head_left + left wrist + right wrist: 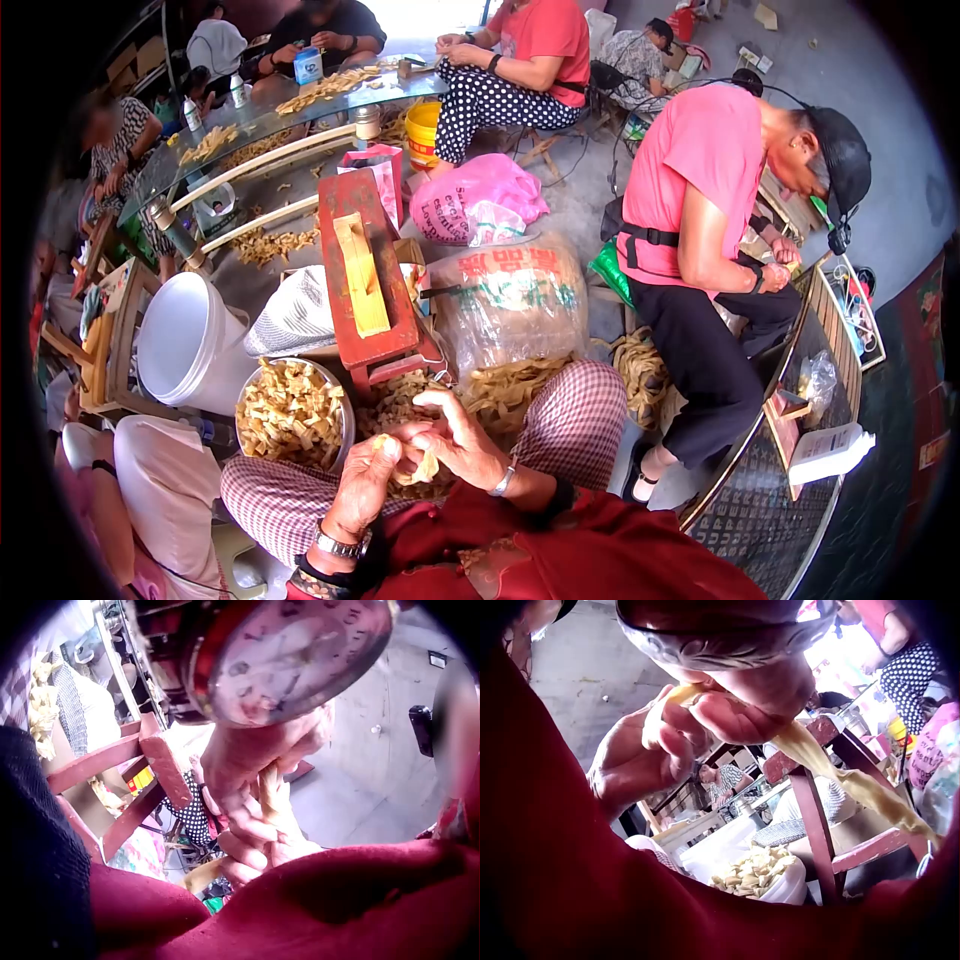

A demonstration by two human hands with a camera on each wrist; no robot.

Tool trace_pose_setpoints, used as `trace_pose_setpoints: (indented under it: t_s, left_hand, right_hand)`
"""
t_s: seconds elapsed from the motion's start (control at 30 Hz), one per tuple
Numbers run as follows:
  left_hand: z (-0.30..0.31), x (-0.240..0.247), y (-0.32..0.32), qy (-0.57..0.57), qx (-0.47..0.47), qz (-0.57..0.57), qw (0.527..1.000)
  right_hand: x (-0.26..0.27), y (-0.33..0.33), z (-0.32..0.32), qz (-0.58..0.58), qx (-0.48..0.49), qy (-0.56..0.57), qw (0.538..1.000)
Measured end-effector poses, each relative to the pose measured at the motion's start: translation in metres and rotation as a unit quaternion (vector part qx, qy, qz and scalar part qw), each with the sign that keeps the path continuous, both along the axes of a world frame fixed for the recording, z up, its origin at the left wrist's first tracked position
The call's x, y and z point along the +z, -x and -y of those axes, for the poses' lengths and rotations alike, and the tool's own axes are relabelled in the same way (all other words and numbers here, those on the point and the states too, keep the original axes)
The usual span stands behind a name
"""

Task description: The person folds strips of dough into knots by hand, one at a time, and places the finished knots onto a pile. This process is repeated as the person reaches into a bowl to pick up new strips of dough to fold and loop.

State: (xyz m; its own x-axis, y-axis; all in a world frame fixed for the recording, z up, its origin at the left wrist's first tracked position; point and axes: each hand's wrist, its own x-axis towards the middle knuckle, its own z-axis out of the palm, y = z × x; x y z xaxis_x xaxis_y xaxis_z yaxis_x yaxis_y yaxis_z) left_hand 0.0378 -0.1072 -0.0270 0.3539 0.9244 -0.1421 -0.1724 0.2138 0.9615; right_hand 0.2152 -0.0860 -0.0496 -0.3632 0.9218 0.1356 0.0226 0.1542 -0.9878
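A long pale yellow flat strip [855, 791] runs between the two hands in the right wrist view. My left hand [365, 487] pinches it near the lap, thumb uppermost. Close beside it, my right hand [468, 445] holds the same strip in curled fingers, and the loose end trails away past the red bench. A short part of the strip [428, 467] shows below the hands in the head view. To the left stands a bowl [349, 425] heaped with folded yellow pieces [290, 410]. Parts of the fingers are hidden behind the hands.
A red wooden bench [350, 290] with a yellow wooden block [360, 275] stands ahead. White buckets [180, 340] are at left, and a plastic-wrapped bale [515, 310] lies beyond the knees. A person in pink [695, 200] sits at right; others work around a glass table [300, 115].
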Motion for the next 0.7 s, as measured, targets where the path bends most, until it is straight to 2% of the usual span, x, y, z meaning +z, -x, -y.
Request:
trace_pose_setpoints:
  t_s: [0.03,0.07,0.1,0.17,0.2,0.23,0.3,0.43,0.47,0.5,0.57,0.6,0.7]
  left_hand:
    - [-0.001,0.0,0.0,0.05,-0.013,0.048,0.998]
    - [0.003,0.004,-0.004,0.083,-0.015,0.165,0.983]
    - [0.002,0.007,-0.003,0.103,-0.015,0.191,0.976]
    - [0.0,0.011,0.001,0.142,-0.016,0.24,0.96]
    - [-0.001,0.011,0.005,0.133,0.007,0.267,0.954]
    - [-0.002,0.012,0.01,0.118,0.037,0.293,0.948]
    - [-0.003,0.011,0.019,0.135,0.056,0.305,0.941]
    - [-0.014,0.016,0.017,0.076,0.074,0.226,0.968]
    - [-0.016,0.017,0.014,0.064,0.092,0.175,0.978]
    - [-0.017,0.017,0.007,0.049,0.135,0.114,0.983]
    - [-0.021,0.0,0.009,0.037,0.126,-0.022,0.991]
    - [-0.022,-0.004,0.005,0.055,0.153,-0.015,0.987]
    - [-0.027,-0.001,0.008,0.11,0.143,-0.107,0.978]
  right_hand:
    - [0.003,-0.003,0.0,0.031,0.002,-0.002,1.0]
    - [-0.001,-0.004,-0.002,-0.032,0.044,0.011,0.998]
    - [-0.009,-0.004,-0.003,0.012,0.019,-0.065,0.998]
    - [-0.014,-0.017,0.0,0.016,0.004,-0.051,0.999]
    - [-0.015,-0.021,-0.003,-0.036,-0.019,-0.067,0.997]
    - [-0.007,-0.033,-0.005,0.016,-0.048,-0.05,0.997]
    - [-0.006,-0.048,-0.008,0.048,-0.063,-0.041,0.996]
    - [0.005,-0.041,-0.009,0.146,-0.008,0.036,0.989]
    - [0.0,-0.038,-0.01,0.12,0.001,0.025,0.992]
    - [0.0,-0.036,-0.011,0.109,0.012,0.063,0.992]
    - [-0.003,-0.031,-0.012,0.086,0.035,0.139,0.986]
    - [-0.008,-0.029,-0.012,0.069,0.042,0.116,0.99]
    - [-0.016,-0.016,-0.013,0.046,0.05,0.177,0.982]
